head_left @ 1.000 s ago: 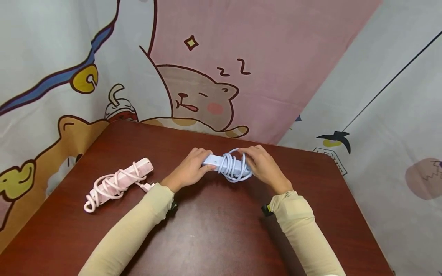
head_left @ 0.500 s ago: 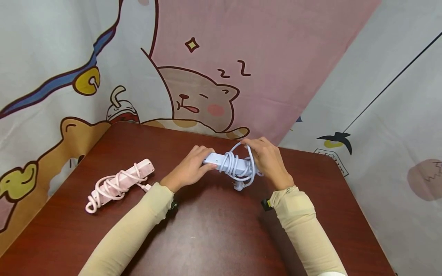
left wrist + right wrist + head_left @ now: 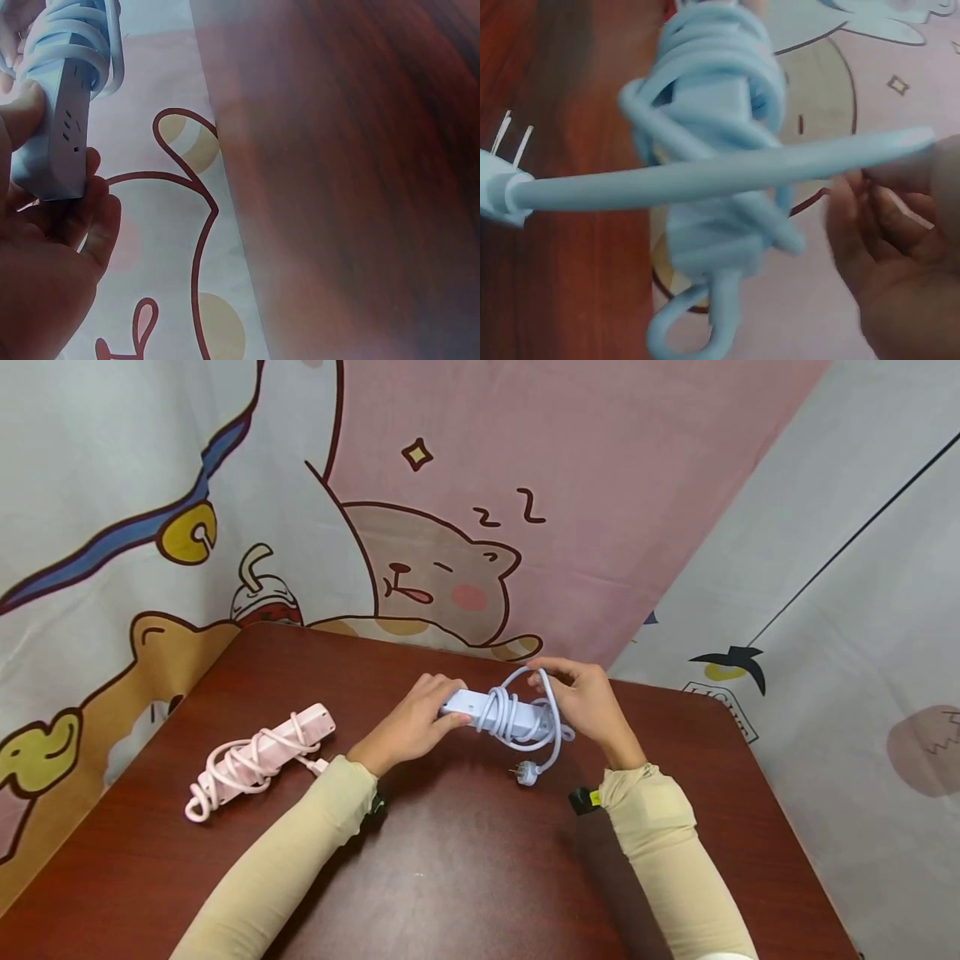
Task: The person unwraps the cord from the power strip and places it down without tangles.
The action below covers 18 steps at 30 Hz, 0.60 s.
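A light blue power strip [image 3: 468, 701] is held over the table, its cord [image 3: 504, 714] wound round it in several loops. My left hand [image 3: 416, 720] grips the strip's left end; in the left wrist view the thumb presses one side and the fingers wrap the other. At the strip's right end my right hand [image 3: 588, 697] pinches a loose length of the cord between thumb and fingers. From there the cord crosses in front of the strip, and its plug [image 3: 527, 772] hangs below, prongs [image 3: 514, 142] bared in the right wrist view.
On the left of the brown table [image 3: 450, 877] lies a pink power strip [image 3: 258, 756] wrapped in its own cord, close to my left forearm. Cartoon-printed curtains [image 3: 585, 527] stand behind the table and along both sides.
My right hand has drawn a length of cord up and to the right off the strip. The plug has come into sight and hangs below it. My left hand stays in place.
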### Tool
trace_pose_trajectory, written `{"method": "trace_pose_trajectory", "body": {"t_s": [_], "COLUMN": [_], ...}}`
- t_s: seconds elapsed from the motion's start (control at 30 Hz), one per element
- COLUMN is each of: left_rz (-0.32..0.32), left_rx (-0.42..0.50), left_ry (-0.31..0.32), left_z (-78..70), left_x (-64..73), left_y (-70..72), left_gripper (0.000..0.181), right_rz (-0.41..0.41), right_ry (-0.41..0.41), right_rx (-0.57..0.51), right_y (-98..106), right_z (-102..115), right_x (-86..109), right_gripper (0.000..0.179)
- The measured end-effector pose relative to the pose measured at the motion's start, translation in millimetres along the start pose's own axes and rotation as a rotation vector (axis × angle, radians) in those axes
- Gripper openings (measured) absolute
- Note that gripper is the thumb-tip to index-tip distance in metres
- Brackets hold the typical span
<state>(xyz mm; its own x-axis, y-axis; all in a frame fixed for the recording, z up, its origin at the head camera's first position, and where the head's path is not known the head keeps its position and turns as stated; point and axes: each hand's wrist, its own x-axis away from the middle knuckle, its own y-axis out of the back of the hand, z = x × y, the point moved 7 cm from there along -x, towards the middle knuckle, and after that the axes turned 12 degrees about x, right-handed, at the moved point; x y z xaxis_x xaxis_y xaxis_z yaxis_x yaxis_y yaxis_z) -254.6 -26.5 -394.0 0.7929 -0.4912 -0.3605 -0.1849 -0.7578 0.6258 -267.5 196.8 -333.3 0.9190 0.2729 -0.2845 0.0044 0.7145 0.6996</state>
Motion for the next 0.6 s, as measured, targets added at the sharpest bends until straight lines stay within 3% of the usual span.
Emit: {"method": "trace_pose_trajectory", "body": {"t_s": [0.1,0.2,0.3,0.47,0.6], "left_rz": [-0.004,-0.013,-0.024,-0.019,-0.017], "left_rx": [-0.001,-0.005,-0.01,-0.014,-0.015], "left_ry": [-0.005,-0.016,-0.023,-0.018,-0.023], "left_z": [-0.1,-0.2,0.2,1.6,1.5], "left_x": [-0.5,-0.8,-0.5,0.2,1.2], "left_y": [0.6,1.7,2.7,2.0,1.1], "left_gripper": [0.036,0.036,0.035,0.034,0.034], "right_rz": [0.085,0.132,0.125,0.058,-0.001], "right_ry": [-0.153,-0.216,-0.189,-0.062,0.036], "right_rx": [-0.296,-0.354,-0.193,0.148,0.299], "right_y": [-3.9,-5.5,-2.7,3.3,6.3], "right_z": [-3.8,-3.0,-0.5,8.5,16.0], "right_x": [0.2,1.1,0.8,0.9,2.0], "right_gripper": [0.031,0.036,0.035,0.029,0.027]}}
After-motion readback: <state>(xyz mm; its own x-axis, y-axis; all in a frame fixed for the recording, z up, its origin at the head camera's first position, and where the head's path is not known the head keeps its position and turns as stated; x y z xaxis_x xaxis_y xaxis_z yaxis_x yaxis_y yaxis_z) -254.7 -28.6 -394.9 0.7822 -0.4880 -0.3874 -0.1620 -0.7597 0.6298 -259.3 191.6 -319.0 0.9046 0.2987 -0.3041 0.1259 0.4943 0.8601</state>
